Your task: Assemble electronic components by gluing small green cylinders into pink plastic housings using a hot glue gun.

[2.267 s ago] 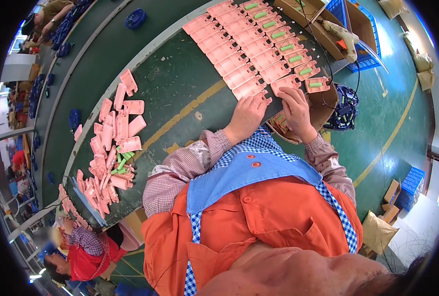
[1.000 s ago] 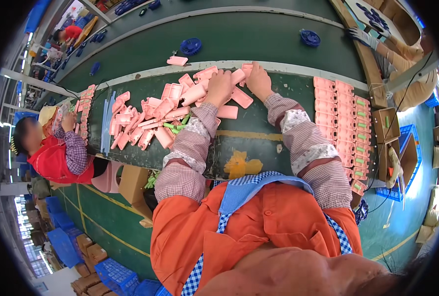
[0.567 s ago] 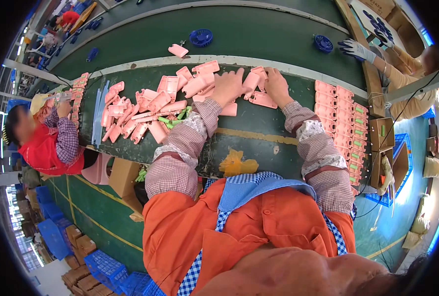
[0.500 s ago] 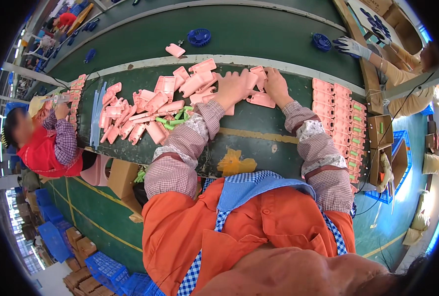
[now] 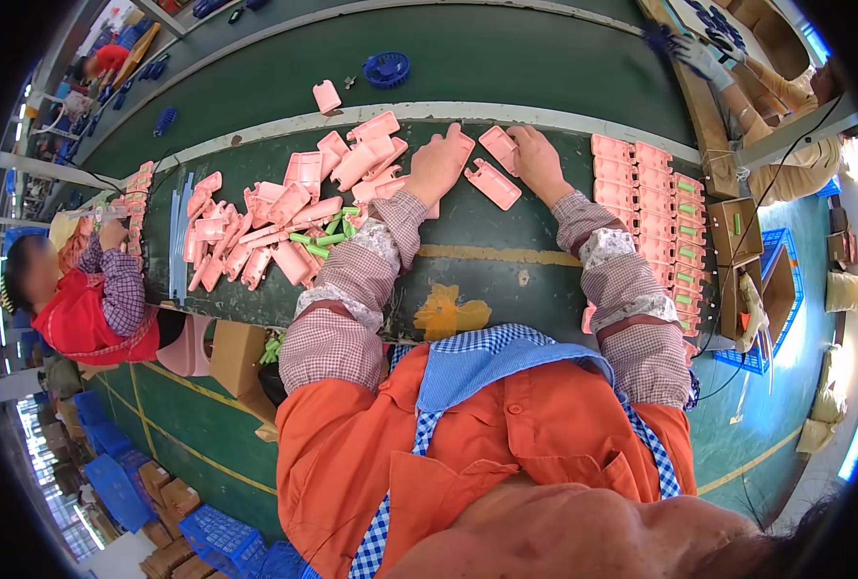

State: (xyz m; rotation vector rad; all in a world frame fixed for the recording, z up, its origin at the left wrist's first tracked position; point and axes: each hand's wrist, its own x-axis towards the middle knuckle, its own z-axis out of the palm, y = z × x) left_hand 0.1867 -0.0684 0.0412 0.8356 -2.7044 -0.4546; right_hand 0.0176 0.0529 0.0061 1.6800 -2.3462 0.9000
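My left hand [image 5: 433,171] is closed on a pink plastic casing [image 5: 464,152], which shows past its fingertips. The fingers of my right hand [image 5: 541,164] grip the upper end of another pink plastic casing [image 5: 497,147], slanted near the table's far edge. Between my hands, a pink half-shell [image 5: 493,184] lies hollow side up on the dark green table. Left of my left hand spreads a loose heap of pink casings [image 5: 289,203]. Several short green cylinders [image 5: 325,237] lie at the heap's near side.
At the right, pink casings [image 5: 614,179] stand in rows, some with green cylinders [image 5: 689,232] in them. Blue strips [image 5: 180,241] lie at the left. Beyond the rail [image 5: 284,125], a belt carries a blue basket [image 5: 387,69]. Co-workers sit left [image 5: 91,299] and right [image 5: 786,106].
My left hand has drawn left, away from my right hand, with a casing in it. The half-shell between them now lies fully exposed. At the right, the co-worker's gloved hand has reached the blue basket.
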